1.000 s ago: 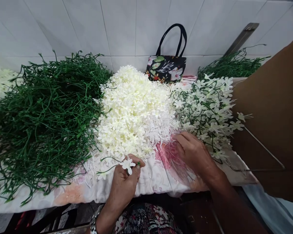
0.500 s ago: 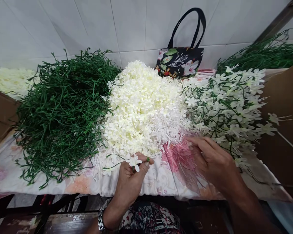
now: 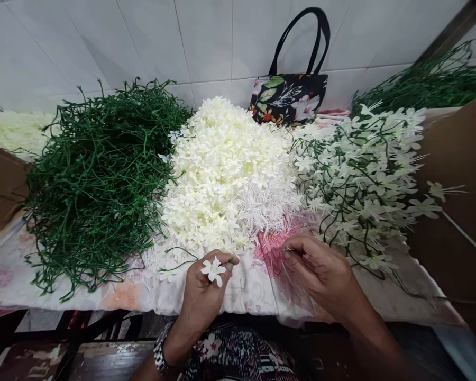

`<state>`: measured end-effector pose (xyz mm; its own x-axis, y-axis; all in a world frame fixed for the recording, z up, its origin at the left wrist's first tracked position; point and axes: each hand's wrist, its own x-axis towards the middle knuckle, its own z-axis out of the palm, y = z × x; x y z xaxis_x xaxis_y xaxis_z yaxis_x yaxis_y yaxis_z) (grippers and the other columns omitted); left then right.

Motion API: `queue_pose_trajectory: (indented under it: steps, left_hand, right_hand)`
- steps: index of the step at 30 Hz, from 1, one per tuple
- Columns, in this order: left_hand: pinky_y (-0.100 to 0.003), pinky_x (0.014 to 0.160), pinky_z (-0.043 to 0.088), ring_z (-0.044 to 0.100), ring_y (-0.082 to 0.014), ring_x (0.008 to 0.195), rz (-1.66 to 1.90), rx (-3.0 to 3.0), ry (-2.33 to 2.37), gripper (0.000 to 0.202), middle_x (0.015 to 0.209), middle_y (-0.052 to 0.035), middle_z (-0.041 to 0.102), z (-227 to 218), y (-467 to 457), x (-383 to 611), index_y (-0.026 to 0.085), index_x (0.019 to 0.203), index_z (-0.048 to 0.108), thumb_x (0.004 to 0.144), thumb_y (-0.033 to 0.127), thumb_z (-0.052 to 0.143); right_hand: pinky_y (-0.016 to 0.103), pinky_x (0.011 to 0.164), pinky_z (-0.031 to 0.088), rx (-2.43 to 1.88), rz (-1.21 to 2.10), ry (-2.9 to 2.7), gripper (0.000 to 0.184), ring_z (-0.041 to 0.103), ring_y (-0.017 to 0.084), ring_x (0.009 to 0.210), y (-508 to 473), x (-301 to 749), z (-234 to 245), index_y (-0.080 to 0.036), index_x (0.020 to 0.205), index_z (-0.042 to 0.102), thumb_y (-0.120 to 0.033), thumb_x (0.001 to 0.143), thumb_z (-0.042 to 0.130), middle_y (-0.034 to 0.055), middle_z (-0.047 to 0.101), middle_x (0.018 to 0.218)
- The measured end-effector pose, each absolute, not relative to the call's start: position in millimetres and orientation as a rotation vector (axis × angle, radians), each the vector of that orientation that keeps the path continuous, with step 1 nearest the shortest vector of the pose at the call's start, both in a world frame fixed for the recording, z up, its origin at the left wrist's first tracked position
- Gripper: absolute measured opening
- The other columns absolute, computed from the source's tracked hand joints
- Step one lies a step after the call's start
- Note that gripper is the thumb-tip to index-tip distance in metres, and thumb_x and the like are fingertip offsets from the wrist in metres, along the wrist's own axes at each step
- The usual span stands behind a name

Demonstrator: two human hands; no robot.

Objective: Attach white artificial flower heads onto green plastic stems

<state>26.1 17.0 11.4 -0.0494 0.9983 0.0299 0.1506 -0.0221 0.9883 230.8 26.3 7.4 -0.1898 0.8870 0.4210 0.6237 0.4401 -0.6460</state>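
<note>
Between thumb and forefinger, my left hand (image 3: pixel 206 288) pinches a green artificial flower stem (image 3: pixel 232 260). A white artificial flower (image 3: pixel 213 271) on this stem rests against the fingers, and a thin green branch trails to the left. My right hand (image 3: pixel 323 275) is closed in a pinch to the right, apart from the left one. A thin white bit, which looks like a stamen (image 3: pixel 289 249), shows at its fingertips. Just beyond the hands lie a heap of loose white petals (image 3: pixel 218 174) and a smaller pile of white stamens (image 3: pixel 266 206).
Green stems (image 3: pixel 99 185) form a big tangled heap at the left. Assembled white flowers (image 3: pixel 365 185) are piled at the right beside a cardboard box (image 3: pixel 456 174). A floral handbag (image 3: pixel 289 98) stands against the tiled wall (image 3: pixel 206 42). A flowered cloth (image 3: pixel 122 299) covers the table.
My right hand has moved left, away from the stamen pile's right side, and its fingertips have come together. The left hand keeps its pinch on the stem. The view has shifted slightly.
</note>
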Motion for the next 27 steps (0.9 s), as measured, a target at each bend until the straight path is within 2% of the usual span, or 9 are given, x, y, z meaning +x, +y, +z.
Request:
queue_pose_trajectory:
  steps: [10,15,19,22,24,27]
  left_hand:
    - [-0.022,0.060,0.047,0.062,-0.0142,0.067,1.270,1.535,1.579,0.014,0.072,-0.0013,0.067,10,24,-6,0.017,0.072,0.067,0.072,0.012,0.053]
    - [-0.020,0.056,0.044,0.059,-0.0131,0.064,1.200,1.795,1.613,0.018,0.071,-0.0023,0.062,13,30,-11,0.015,0.076,0.063,0.071,0.007,0.047]
    - [-0.023,0.055,0.042,0.055,-0.0135,0.060,0.987,2.041,1.672,0.030,0.074,-0.0042,0.059,10,30,-4,0.013,0.086,0.062,0.065,0.002,0.043]
    - [-0.025,0.052,0.040,0.051,-0.0146,0.056,0.804,2.175,1.770,0.031,0.067,-0.0031,0.055,6,28,-2,0.015,0.079,0.062,0.062,0.001,0.040]
    - [-0.025,0.052,0.040,0.051,-0.0145,0.055,0.799,2.217,1.773,0.032,0.065,-0.0027,0.054,6,27,-4,0.015,0.077,0.061,0.060,0.000,0.038]
    - [-0.024,0.050,0.040,0.051,-0.0130,0.053,0.936,2.245,1.683,0.044,0.070,-0.0035,0.058,11,26,-4,0.013,0.092,0.061,0.057,-0.001,0.037]
  right_hand:
    - [0.026,0.063,0.039,-1.347,0.101,-2.031,0.015,0.052,0.013,0.064,19,232,-12,-0.017,0.073,0.053,-0.013,0.086,0.047,0.0024,0.054,0.069]
    - [0.024,0.058,0.039,-1.322,0.198,-1.991,0.009,0.052,0.012,0.059,14,224,-9,-0.019,0.077,0.054,-0.017,0.085,0.049,0.0002,0.055,0.067]
    - [0.025,0.060,0.040,-1.337,0.258,-2.015,0.008,0.054,0.013,0.061,13,220,-13,-0.020,0.080,0.056,-0.019,0.085,0.049,0.0005,0.059,0.069]
    - [0.025,0.061,0.041,-1.347,0.266,-2.010,0.010,0.055,0.013,0.063,14,220,-17,-0.020,0.079,0.056,-0.019,0.086,0.049,0.0009,0.059,0.069]
    - [0.025,0.061,0.041,-1.348,0.262,-2.026,0.010,0.054,0.013,0.063,14,221,-17,-0.019,0.079,0.056,-0.018,0.086,0.049,0.0009,0.058,0.068]
    - [0.025,0.060,0.041,-1.367,0.260,-2.036,0.012,0.055,0.012,0.061,13,222,-15,-0.020,0.078,0.055,-0.018,0.087,0.047,0.0005,0.059,0.068]
